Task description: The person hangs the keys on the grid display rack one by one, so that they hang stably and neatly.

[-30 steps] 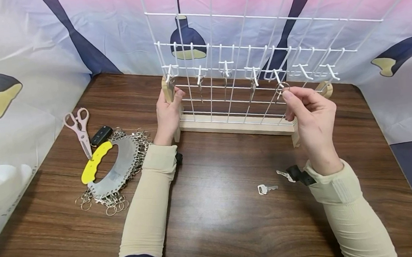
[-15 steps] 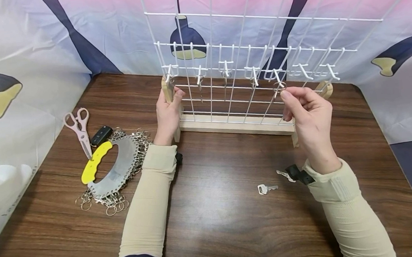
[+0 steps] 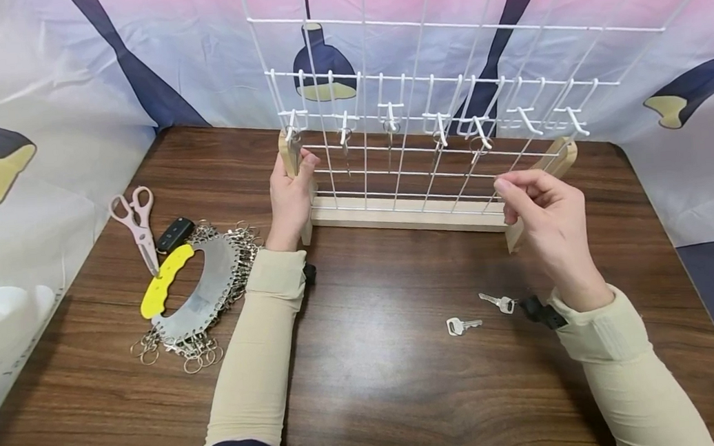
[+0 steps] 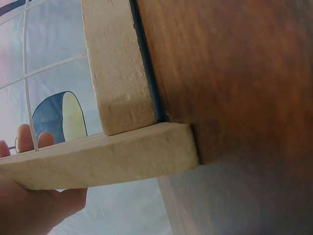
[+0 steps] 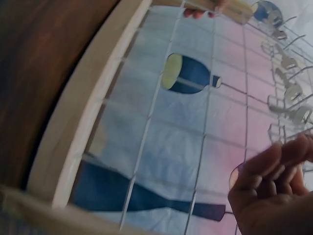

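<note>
A white wire grid rack stands in a wooden frame, with several white hooks along it. My left hand grips the frame's left wooden upright, fingers behind it and thumb in front. On the fifth hook from the left hangs a ring with a key. Keys also hang on the hooks to its left; the two rightmost hooks bear nothing. My right hand, fingers loosely curled and holding nothing visible, is just below and right of that fifth hook. Two loose keys lie on the table.
On the table's left lies a curved metal plate with a yellow handle, fringed with many small rings and clips. Beside it are a black car key and pink scissors. A patterned cloth hangs behind the rack.
My right hand has let go of the key ring, which now hangs on the fifth hook, and has moved down and slightly right. My left hand keeps its grip on the upright.
</note>
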`<state>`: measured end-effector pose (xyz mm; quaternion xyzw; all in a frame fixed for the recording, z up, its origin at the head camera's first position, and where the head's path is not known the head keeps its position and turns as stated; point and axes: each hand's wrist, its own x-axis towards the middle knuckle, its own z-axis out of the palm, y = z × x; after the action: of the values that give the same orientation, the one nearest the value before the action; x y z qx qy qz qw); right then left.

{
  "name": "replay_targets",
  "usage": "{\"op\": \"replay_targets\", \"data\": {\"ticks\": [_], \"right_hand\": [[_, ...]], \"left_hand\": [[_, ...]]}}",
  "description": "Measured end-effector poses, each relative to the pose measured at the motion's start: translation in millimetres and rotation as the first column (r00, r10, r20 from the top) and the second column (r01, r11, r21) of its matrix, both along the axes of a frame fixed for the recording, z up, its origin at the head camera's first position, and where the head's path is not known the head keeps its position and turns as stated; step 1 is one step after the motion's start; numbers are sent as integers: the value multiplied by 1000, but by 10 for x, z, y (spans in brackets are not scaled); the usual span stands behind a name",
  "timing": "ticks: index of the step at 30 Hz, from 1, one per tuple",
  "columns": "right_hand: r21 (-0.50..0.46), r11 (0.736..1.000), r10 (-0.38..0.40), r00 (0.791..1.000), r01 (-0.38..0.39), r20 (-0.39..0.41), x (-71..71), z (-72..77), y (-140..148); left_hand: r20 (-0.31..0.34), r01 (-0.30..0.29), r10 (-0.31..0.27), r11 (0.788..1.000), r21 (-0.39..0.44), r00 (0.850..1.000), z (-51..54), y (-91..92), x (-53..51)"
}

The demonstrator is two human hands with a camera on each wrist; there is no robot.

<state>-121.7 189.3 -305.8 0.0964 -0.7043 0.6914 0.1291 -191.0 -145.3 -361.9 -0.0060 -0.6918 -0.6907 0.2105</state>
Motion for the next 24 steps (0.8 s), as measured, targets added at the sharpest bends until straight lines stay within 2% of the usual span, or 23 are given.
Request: {"op": "replay_targets", "data": {"ticks": [2,4,6,8,10,14,17,20,24], "right_hand": [[153,988,20,999,-25,32,23,-32,65],[308,948,58,996,-76,67,47,-70,132],[465,875,95,989,-135,110,84,-107,199],[574,795,126,979,-197,161,134,-140,259],[666,702,161,966,-255,200,182,-171,321],[769,540,200,940,-342,278,258,-221,424],[814,447,199,928,-371,314,281,-276,496],[843,379,191,924,-381,332,296,-342,571],[848,331,206,908,-415,364,329,-397,655]], "left_hand": [[1,2,-2,1000,1,1000,11,1,-1],[1,7,-7,1000,13,1000,17,0,0],[3,5,-5,1000,21,1000,16,1,3],[-5,2,-2,1000,23,1000,7,6,5],[-18,-8,8,1000,16,1000,-1,15,7],[-11,-7,6,1000,-5,1000,154,62,122],[10,0,0,1000,-9,1000,275,83,208],[9,4,-4,1000,-7,1000,270,79,206],[10,9,-9,1000,-5,1000,275,80,211]]}}
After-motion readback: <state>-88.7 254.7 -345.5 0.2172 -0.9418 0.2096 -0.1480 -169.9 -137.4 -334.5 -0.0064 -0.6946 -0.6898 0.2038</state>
